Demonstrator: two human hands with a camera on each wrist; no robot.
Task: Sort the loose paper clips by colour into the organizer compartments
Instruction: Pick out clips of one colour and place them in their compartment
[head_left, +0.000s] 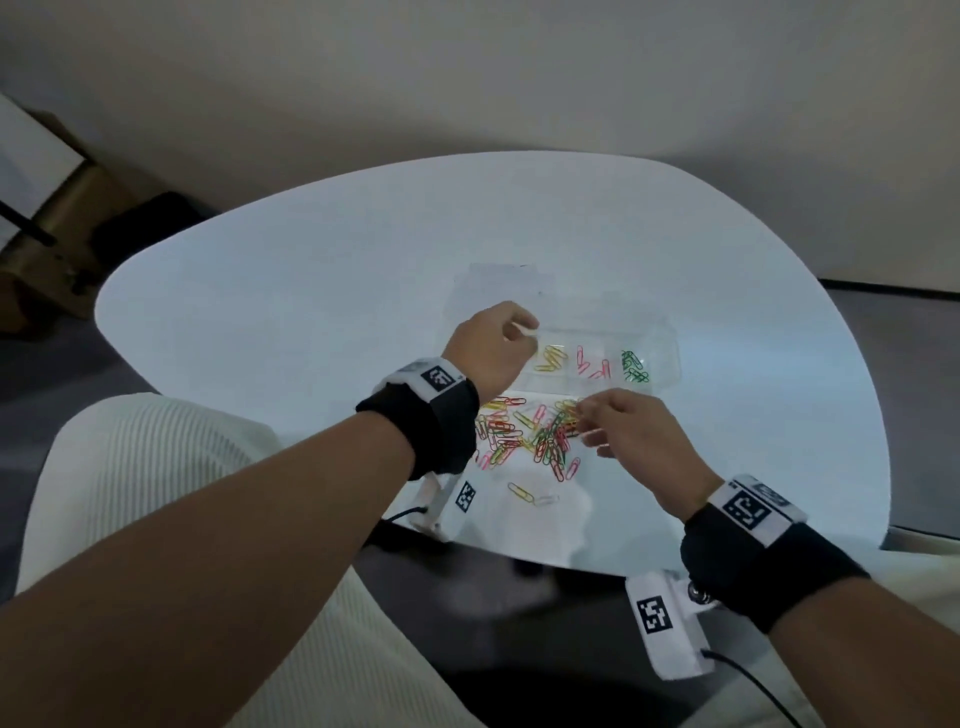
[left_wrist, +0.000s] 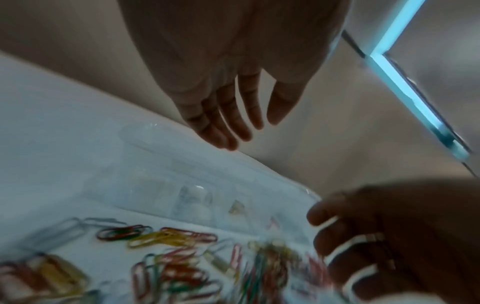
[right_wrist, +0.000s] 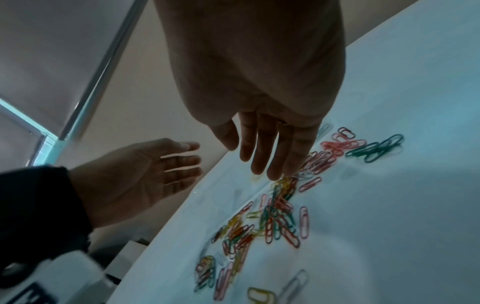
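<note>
A clear organizer (head_left: 660, 345) lies on the white table, holding yellow clips (head_left: 551, 358), pink clips (head_left: 592, 365) and green clips (head_left: 635, 366) in separate compartments. The loose mixed clips (head_left: 530, 432) are heaped just in front of it. My left hand (head_left: 524, 328) hovers over the organizer's left end; in the left wrist view the left hand (left_wrist: 241, 131) shows straight, empty fingers above the organizer (left_wrist: 182, 185). My right hand (head_left: 587, 420) reaches to the pile's right edge. In the right wrist view the right hand (right_wrist: 265, 164) has extended fingers with tips at the clips (right_wrist: 275, 218), gripping nothing.
A yellow clip (head_left: 518, 491) and a pale clip (head_left: 545, 500) lie apart near the table's front edge (head_left: 519, 551). A clear lid (head_left: 498, 286) lies behind the organizer. Cardboard boxes (head_left: 62, 208) stand on the floor at far left.
</note>
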